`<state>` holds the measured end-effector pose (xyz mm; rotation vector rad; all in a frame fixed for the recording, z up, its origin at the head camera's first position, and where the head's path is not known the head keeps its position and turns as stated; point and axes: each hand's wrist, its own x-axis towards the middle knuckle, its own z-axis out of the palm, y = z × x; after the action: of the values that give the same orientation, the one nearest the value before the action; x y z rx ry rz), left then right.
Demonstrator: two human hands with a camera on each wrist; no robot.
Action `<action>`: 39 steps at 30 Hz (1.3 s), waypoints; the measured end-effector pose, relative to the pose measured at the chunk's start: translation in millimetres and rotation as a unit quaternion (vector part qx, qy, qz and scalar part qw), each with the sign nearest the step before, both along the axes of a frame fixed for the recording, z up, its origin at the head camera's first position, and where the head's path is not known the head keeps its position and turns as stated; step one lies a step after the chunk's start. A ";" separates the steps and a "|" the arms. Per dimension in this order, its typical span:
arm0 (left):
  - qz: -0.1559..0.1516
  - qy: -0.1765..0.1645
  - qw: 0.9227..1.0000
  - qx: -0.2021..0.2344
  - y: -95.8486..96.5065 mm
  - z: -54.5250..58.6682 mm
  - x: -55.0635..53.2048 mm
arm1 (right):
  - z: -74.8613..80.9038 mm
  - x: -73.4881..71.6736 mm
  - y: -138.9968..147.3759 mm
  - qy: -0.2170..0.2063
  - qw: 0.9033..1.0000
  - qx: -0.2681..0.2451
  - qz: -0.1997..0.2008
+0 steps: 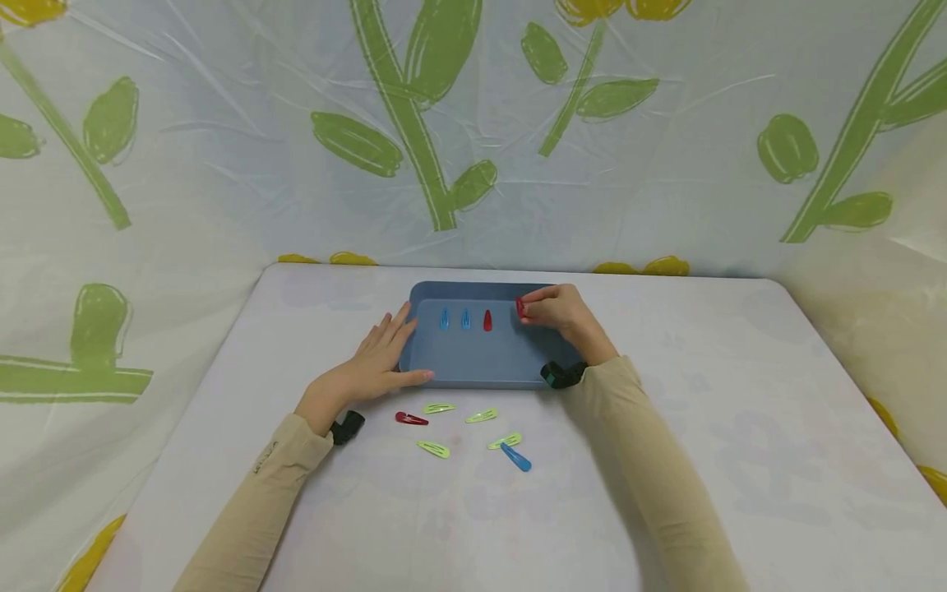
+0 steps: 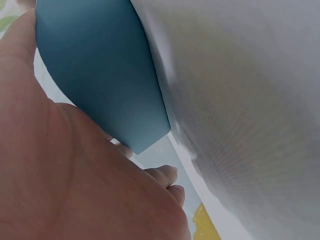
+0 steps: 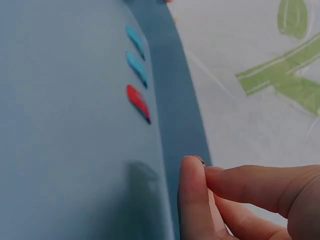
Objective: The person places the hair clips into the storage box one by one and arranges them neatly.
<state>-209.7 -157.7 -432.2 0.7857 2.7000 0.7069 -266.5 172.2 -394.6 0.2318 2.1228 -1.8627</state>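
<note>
My right hand (image 1: 560, 313) pinches a red hair clip (image 1: 520, 307) above the right part of a blue-grey tray (image 1: 473, 362). In the right wrist view the fingers hide nearly all of that clip. Inside the tray, two blue hair clips (image 1: 445, 319) and a red hair clip (image 1: 487, 321) stand in a row along the far side. My left hand (image 1: 370, 366) rests with spread, straight fingers at the tray's left edge, its thumb along the near rim. Close up, the left wrist view shows the tray's outer wall (image 2: 100, 65) beside the hand.
In front of the tray lie several yellow-green hair clips (image 1: 433, 449), a dark red clip (image 1: 411, 418) and a blue clip (image 1: 516, 457) whose end overlaps a green one. The white table (image 1: 703, 411) meets a leaf-patterned curtain (image 1: 259, 164) at the back.
</note>
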 end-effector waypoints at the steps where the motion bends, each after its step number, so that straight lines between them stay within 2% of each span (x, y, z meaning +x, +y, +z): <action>1: -0.001 0.001 1.000 0.002 0.1 -0.1 0.2 | -2.0 -1.4 -0.4 -0.007 1.000 -0.004 -0.002; 5: -0.002 0.003 1.000 0.003 0.2 0.0 1.0 | -8.1 -4.7 -0.9 -0.030 1.000 -0.006 -0.007; 11: 0.000 0.002 1.000 0.000 -0.9 -1.4 1.1 | -13.1 -9.5 -3.5 -0.042 0.999 -0.015 -0.006; 16: -0.003 0.005 1.000 0.005 -0.1 -1.0 1.6 | -15.8 -10.9 -6.2 -0.048 0.999 0.019 -0.002; 20: -0.005 0.008 1.000 0.007 0.3 -1.6 0.6 | -17.5 -10.9 -6.3 -0.037 0.998 0.042 -0.003; 27: -0.006 0.011 1.000 0.016 -0.8 -3.0 0.1 | -21.2 -10.2 -6.9 -0.006 0.998 0.055 0.009; 39: -0.003 0.007 1.000 0.003 0.0 -1.9 -0.3 | -22.9 -8.0 -6.1 0.001 0.997 0.073 0.020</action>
<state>-210.0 -157.7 -434.1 0.8020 2.7095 0.7101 -274.5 166.1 -417.5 0.2189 2.2502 -1.6892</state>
